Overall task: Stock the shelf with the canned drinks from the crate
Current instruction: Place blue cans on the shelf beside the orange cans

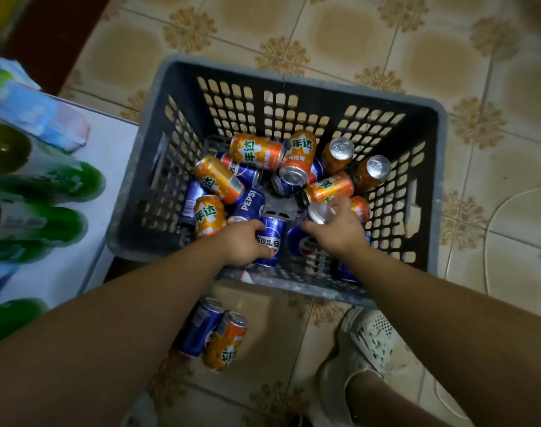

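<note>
So, crate (294, 77): dark grey plastic with lattice walls, sitting on the tiled floor (324, 26), its left wall just beside the edge of the white shelf (109, 143).
Left hand (241, 241): reaching down inside the crate by its near wall, with fingers and thumb curled round a blue Pepsi can (270, 238). It is a firm wrap on the can's side, not a fingertip pinch.
Blue Pepsi can: roughly upright, leaning a little, close to the middle of the near wall with its label showing.
Right hand (337, 229): also inside the crate, just beside the left one. The fingers are bent over the silver top of a second blue can (300, 241) and the thumb is pressed to its side, closed on it from above.
Second blue can: tilted, near the near wall, just right of the first. The two are near each other, but whether they touch I cannot tell.
Loose cans: orange cans (257, 151) and blue cans (250, 203) lie jumbled across the crate's bottom. Most are on their sides, and two orange ones toward the far right corner show their tops.
Outside the crate: a stray blue can (198, 331) and a stray orange can (226, 340) lie side by side, touching, on the floor just below the near wall.
Shelf: it holds green bottles (66, 180) lying in a row and pale packets (41, 115) — all blurred.
Pale shoe (367, 343): on the floor, by the crate's near right corner.
</note>
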Demonstrator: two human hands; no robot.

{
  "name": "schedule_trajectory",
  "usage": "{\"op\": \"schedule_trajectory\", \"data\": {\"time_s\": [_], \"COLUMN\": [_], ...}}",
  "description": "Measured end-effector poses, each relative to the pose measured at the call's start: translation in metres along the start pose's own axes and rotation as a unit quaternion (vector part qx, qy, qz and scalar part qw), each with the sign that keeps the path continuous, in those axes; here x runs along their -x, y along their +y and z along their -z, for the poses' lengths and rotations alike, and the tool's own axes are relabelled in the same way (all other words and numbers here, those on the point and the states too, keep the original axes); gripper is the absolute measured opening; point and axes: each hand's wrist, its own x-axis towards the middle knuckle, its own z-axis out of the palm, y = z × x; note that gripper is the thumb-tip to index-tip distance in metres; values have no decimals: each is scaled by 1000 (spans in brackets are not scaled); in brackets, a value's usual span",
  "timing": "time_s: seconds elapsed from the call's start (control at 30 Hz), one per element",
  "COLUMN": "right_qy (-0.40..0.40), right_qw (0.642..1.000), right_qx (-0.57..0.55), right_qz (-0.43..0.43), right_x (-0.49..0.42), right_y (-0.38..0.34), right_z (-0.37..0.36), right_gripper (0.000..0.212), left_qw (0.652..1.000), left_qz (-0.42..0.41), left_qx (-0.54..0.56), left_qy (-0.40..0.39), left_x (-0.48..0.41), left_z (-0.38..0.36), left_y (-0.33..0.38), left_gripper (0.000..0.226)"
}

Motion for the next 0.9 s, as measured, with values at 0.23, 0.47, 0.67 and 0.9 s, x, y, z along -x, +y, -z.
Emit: {"op": "schedule_trajectory", "data": {"time_s": [0.23, 0.47, 0.67, 0.9], "right_qy": [-105, -203, -273, -258], "right_qw": [910, 915, 863, 866], "right_qx": [-399, -340, -402, -138], "right_qz": [-35, 76, 136, 405], "right_x": [88, 196, 298, 420], "right_y": [-74, -133, -199, -258], "right_z": [55, 93, 105, 87], "right_gripper": [36, 37, 23, 72], "left_qw": [901, 778, 711, 704], "left_qz": [-85, -166, -283, -283], "left_qx": [413, 565, 601, 493], "left_qy": [103, 221, 231, 425], "left_x": [99, 236, 367, 520], "left_z": [26, 79, 89, 91], "left_y": [36, 62, 59, 21], "left_gripper": [78, 40, 44, 60]}}
